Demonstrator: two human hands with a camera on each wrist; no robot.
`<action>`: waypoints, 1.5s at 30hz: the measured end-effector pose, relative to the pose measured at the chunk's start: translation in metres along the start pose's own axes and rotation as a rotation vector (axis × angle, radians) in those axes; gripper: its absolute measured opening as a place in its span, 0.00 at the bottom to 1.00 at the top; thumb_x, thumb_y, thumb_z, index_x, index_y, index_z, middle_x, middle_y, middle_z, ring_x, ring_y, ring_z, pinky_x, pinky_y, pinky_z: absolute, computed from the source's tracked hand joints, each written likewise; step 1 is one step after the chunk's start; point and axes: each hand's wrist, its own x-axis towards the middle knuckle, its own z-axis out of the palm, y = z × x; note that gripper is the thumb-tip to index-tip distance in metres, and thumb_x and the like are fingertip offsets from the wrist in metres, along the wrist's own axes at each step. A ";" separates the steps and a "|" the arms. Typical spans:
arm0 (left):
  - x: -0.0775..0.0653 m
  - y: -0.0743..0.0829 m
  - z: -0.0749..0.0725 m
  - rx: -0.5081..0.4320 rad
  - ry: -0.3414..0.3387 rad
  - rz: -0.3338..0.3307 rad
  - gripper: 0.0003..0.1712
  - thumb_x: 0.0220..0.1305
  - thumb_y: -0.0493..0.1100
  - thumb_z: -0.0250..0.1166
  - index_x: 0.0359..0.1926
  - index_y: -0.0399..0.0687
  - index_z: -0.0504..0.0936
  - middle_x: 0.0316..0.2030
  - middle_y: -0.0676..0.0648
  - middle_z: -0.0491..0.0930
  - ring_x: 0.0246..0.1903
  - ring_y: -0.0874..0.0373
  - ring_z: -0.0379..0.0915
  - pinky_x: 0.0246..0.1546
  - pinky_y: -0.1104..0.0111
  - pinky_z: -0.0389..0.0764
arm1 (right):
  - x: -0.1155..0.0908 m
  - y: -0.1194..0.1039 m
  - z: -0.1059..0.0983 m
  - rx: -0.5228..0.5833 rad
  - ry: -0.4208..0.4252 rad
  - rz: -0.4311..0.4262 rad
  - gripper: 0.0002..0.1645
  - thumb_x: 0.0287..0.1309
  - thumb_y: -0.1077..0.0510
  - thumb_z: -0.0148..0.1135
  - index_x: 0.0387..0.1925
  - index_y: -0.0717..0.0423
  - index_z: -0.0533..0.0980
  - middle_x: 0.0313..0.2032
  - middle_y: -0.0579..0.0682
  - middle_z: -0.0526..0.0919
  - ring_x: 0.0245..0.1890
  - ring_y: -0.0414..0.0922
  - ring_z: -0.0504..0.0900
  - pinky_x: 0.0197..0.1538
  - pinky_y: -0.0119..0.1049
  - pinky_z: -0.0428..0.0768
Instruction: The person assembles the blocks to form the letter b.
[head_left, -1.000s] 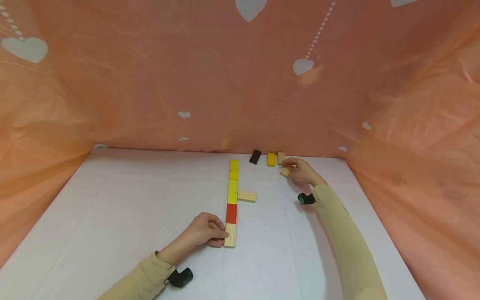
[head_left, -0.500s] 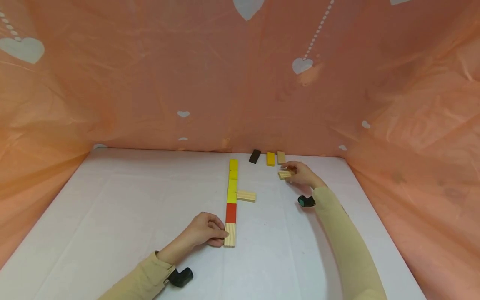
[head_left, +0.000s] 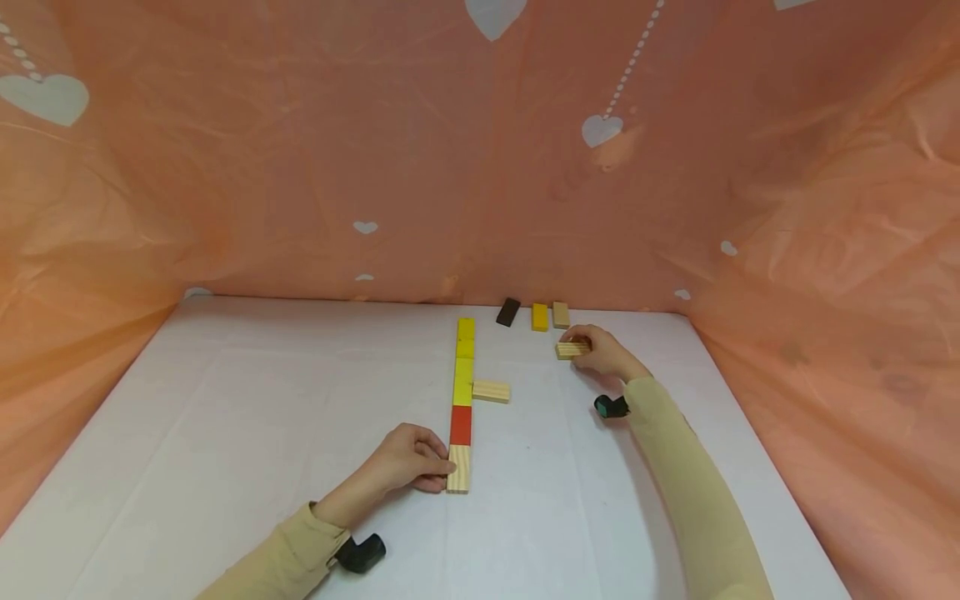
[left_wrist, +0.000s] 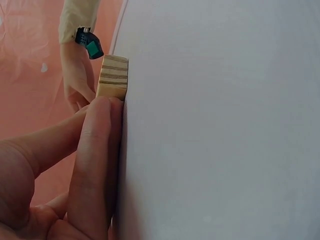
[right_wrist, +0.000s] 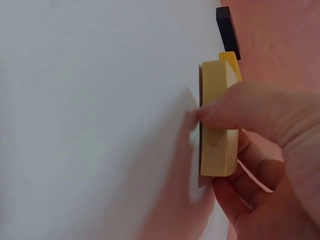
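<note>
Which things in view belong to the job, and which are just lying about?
In the job, apparently:
plain end block, left hand touching it
red block and yellow blocks in line
crosswise block
held block, right hand

Lying about, perhaps spares:
black block
golden block
pale block

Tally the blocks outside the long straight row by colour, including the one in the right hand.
Plain wood: 3 (held block, block jutting out sideways, back block)
Black block: 1
Yellow block: 1
Total: 5
</note>
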 end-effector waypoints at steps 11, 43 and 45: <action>0.002 0.000 -0.001 -0.023 -0.003 0.005 0.13 0.51 0.30 0.72 0.35 0.30 0.76 0.22 0.44 0.78 0.19 0.58 0.79 0.25 0.65 0.86 | -0.017 -0.025 0.005 0.011 0.049 -0.088 0.21 0.48 0.69 0.68 0.47 0.56 0.78 0.46 0.57 0.76 0.47 0.54 0.72 0.56 0.52 0.72; 0.005 -0.003 -0.003 -0.007 -0.022 -0.001 0.14 0.52 0.31 0.72 0.36 0.31 0.76 0.21 0.43 0.78 0.18 0.58 0.79 0.24 0.66 0.85 | -0.047 -0.059 0.061 0.041 -0.026 -0.213 0.21 0.50 0.65 0.71 0.47 0.53 0.77 0.39 0.46 0.76 0.39 0.45 0.73 0.44 0.37 0.77; 0.005 -0.003 -0.004 -0.001 -0.020 -0.004 0.14 0.52 0.31 0.72 0.36 0.31 0.76 0.21 0.43 0.78 0.18 0.58 0.79 0.24 0.66 0.85 | -0.046 -0.060 0.062 0.038 -0.027 -0.216 0.21 0.50 0.65 0.71 0.47 0.54 0.77 0.38 0.46 0.76 0.38 0.44 0.73 0.42 0.36 0.76</action>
